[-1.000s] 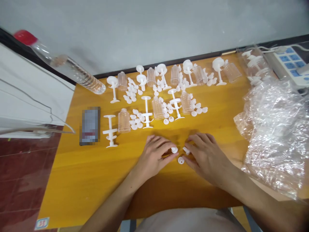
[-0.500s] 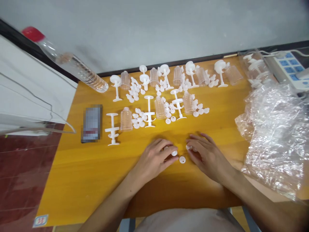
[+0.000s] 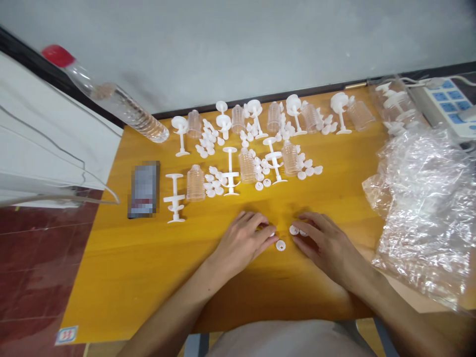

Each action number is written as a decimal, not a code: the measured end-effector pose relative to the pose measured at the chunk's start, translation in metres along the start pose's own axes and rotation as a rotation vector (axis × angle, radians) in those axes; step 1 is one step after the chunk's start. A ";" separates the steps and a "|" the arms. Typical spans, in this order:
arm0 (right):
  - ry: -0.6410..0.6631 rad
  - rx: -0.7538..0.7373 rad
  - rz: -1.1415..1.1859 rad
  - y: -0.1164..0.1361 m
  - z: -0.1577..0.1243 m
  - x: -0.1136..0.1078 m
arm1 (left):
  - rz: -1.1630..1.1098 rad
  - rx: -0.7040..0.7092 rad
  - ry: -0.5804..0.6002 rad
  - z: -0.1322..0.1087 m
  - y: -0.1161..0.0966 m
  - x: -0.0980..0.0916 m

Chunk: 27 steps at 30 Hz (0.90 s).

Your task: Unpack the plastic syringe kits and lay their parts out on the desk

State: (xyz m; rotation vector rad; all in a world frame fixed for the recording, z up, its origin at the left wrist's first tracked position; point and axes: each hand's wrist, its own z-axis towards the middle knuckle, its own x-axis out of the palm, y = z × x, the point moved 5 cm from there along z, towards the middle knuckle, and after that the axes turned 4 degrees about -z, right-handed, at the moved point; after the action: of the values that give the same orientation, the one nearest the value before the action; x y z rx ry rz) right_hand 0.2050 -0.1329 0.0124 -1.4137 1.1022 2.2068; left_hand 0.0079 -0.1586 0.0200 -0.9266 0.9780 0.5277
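My left hand [image 3: 247,237] rests on the table, its thumb and index finger closed about a small white plastic nozzle [image 3: 272,233], mostly hidden by the fingers. Just right of the thumb tip lies a round white nozzle [image 3: 280,245] with a star-shaped hole, touched by neither hand. Fingers apart, my right hand [image 3: 320,238] reaches over two more white nozzles; the left one [image 3: 293,230] shows its patterned face, while the other [image 3: 303,233] is partly under the fingers.
Clear ribbed barrels [image 3: 195,183], white plungers [image 3: 230,171] and clusters of nozzles [image 3: 214,182] stand in two rows behind. A phone [image 3: 144,191] and a red-capped bottle [image 3: 130,109] are left. Crumpled plastic bags [image 3: 424,213] and a power strip [image 3: 448,104] are right.
My right hand has shifted slightly right and its fingers have spread, uncovering nozzles beneath. The nozzle at my left fingertips is now more hidden.
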 end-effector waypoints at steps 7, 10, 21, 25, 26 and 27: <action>0.044 0.028 0.067 0.000 0.000 0.002 | -0.119 -0.080 0.097 -0.011 0.006 0.002; 0.061 0.063 0.127 0.000 -0.001 0.001 | -0.184 -0.172 0.124 -0.018 0.007 0.001; 0.120 0.138 0.182 0.006 -0.021 -0.007 | -0.076 -0.016 0.206 -0.021 -0.026 0.004; 0.116 0.149 0.183 0.008 -0.024 -0.006 | 0.015 0.040 0.266 -0.011 -0.036 0.019; 0.114 0.151 0.178 0.007 -0.024 -0.006 | 0.021 0.049 0.280 -0.009 -0.037 0.021; 0.113 0.151 0.173 0.007 -0.025 -0.007 | 0.025 0.059 0.286 -0.007 -0.038 0.022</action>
State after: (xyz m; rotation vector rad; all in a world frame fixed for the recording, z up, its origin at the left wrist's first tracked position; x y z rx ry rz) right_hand 0.2198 -0.1547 0.0156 -1.4416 1.4478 2.1247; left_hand 0.0437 -0.1847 0.0147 -0.9539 1.2584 0.3910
